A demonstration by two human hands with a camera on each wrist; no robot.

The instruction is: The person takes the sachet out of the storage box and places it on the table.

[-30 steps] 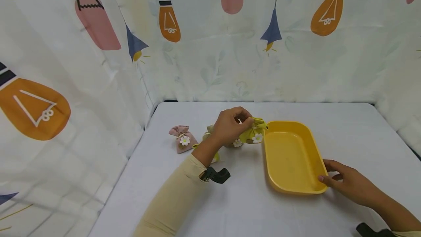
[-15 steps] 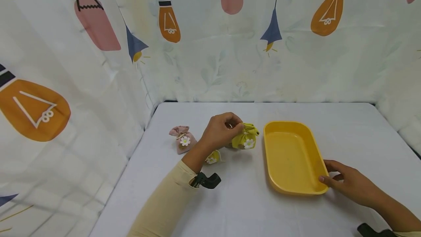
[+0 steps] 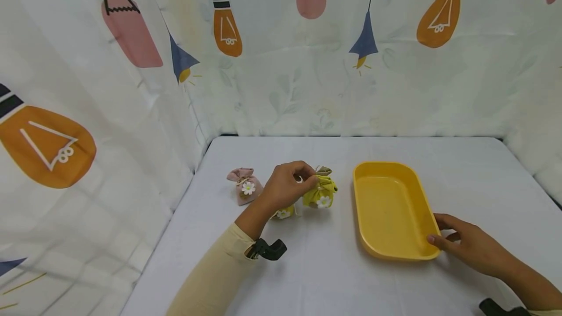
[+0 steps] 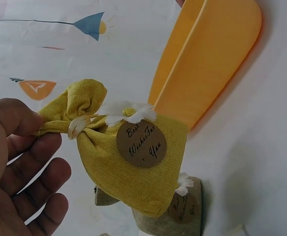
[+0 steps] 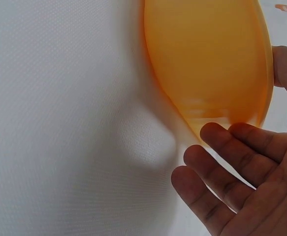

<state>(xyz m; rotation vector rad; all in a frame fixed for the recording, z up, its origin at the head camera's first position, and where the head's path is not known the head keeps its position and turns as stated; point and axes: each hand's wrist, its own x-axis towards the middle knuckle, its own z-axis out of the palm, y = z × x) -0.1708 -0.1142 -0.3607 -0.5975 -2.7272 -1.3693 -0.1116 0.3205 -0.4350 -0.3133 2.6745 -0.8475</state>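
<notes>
My left hand (image 3: 285, 184) pinches the gathered neck of a yellow-green drawstring pouch (image 3: 319, 193) between thumb and index finger. In the left wrist view this pouch (image 4: 104, 162) carries a white fabric flower and a round brown tag reading "Best Wishes For You"; the other fingers hang loosely curled beneath. An olive-brown pouch (image 4: 153, 223) with a similar tag stands behind it, mostly hidden in the head view. My right hand (image 3: 471, 247) grips the near right corner of a yellow tray (image 3: 391, 208), thumb at the rim and fingers against the outer wall (image 5: 207, 64).
A pink pouch (image 3: 244, 197) with a white flower stands on the left of the white table (image 3: 333, 267). Another yellow pouch (image 3: 285, 211) is partly hidden behind my left wrist. Patterned curtains (image 3: 272, 87) close off the back and left sides.
My left hand has carried the yellow-green pouch left and toward me, away from the tray's left edge. The olive-brown pouch's top now shows behind it. My right hand and the tray stay put.
</notes>
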